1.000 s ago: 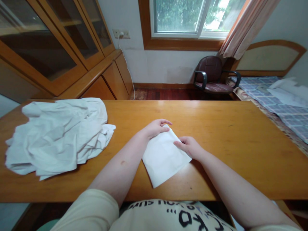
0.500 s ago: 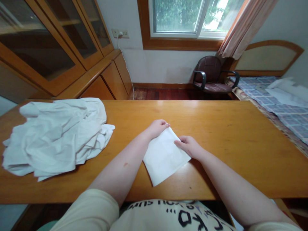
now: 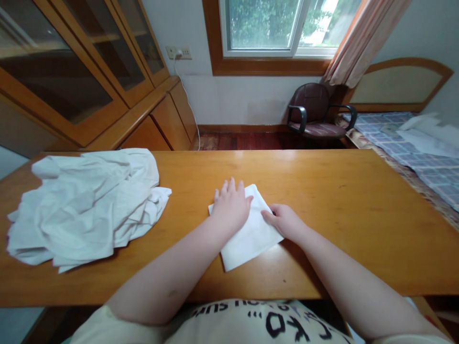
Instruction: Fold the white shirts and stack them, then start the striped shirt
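A folded white cloth (image 3: 247,243) lies on the wooden table in front of me, turned at an angle. Flat on its upper left part rests my left hand (image 3: 231,205), fingers spread and pointing away from me. My right hand (image 3: 285,220) grips the cloth's right edge, the thumb on top and the other fingers mostly hidden under or behind the edge. To the left sits a large crumpled heap of white cloth (image 3: 89,205), which neither hand touches.
The wooden table (image 3: 358,229) spans the width before me. Beyond it are a glass-door cabinet (image 3: 118,95) at the left, a dark red armchair (image 3: 311,112) under the window, and a bed (image 3: 423,143) with a checked cover at the right.
My left hand has let go of the cloth's far corner, moved slightly nearer me and spread flat on top. My right hand keeps its hold on the right edge.
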{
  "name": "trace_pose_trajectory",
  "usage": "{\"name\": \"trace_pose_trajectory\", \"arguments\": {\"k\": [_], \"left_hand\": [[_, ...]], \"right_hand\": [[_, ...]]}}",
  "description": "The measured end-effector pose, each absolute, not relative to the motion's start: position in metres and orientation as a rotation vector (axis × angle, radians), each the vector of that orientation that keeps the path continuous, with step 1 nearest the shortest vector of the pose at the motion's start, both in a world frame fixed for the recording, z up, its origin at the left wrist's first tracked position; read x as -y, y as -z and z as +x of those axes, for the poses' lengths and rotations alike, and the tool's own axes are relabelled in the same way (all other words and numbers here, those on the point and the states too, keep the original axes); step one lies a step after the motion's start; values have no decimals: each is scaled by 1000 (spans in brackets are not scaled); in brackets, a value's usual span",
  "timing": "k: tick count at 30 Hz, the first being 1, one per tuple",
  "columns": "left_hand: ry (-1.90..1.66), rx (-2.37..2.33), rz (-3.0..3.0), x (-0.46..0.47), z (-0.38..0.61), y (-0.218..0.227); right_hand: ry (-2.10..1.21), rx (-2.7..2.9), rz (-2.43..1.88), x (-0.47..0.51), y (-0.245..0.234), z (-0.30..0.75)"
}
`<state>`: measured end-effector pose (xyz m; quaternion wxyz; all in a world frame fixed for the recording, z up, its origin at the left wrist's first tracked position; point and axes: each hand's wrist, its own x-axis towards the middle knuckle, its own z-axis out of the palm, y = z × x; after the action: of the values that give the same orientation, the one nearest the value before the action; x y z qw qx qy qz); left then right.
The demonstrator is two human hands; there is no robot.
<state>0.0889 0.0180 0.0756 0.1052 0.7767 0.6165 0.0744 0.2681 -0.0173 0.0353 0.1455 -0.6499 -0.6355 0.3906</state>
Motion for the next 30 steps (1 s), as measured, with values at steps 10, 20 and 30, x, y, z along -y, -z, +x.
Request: {"name": "trace_pose_trajectory", "arguments": {"k": [10,20,30], "left_hand": [[-126,-1767,2493,23,90,-16],[-147,-1657,2507,23,91,-15],[-124,-1742,2365,1,73,-16]], "right_hand": [[-325,1891,-1799,23,-41,264],[-418,2347,-1767,19,-13,252],[-268,2313,-1916,15,-13,243]]}}
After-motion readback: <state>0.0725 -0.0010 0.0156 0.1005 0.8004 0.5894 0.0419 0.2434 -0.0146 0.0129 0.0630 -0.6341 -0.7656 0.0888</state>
